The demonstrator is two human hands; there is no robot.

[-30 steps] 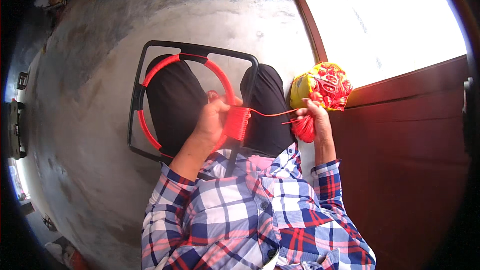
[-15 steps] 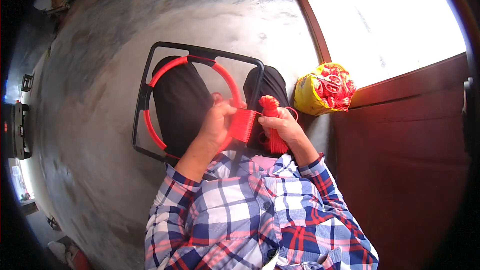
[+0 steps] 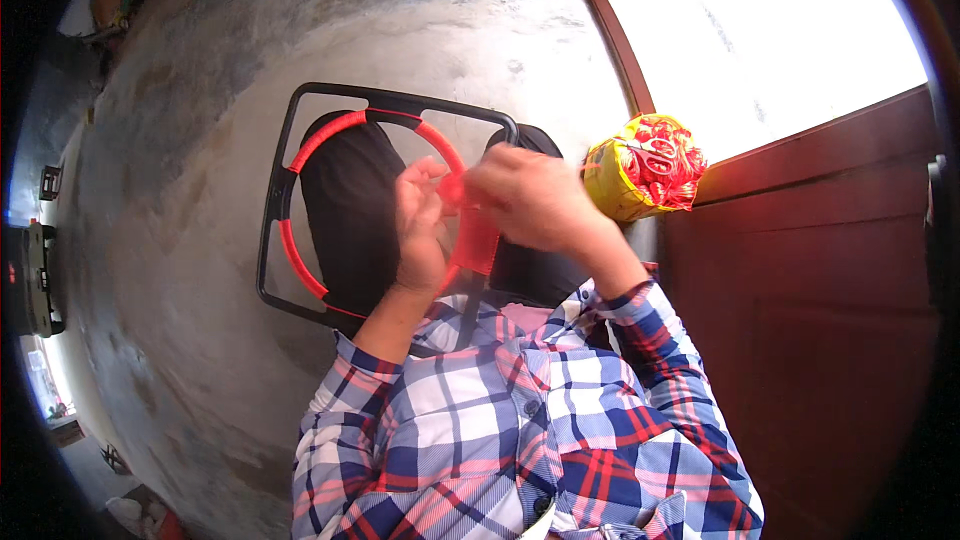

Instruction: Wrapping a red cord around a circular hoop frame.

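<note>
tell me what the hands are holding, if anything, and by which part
Apparently a red cord bundle, between the right hand and left hand; blur hides where it is gripped and by which.

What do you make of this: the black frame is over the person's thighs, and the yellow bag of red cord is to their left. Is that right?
Not quite: the yellow bag of red cord is to the right, as the head view shows. The black frame is over the thighs.
</note>
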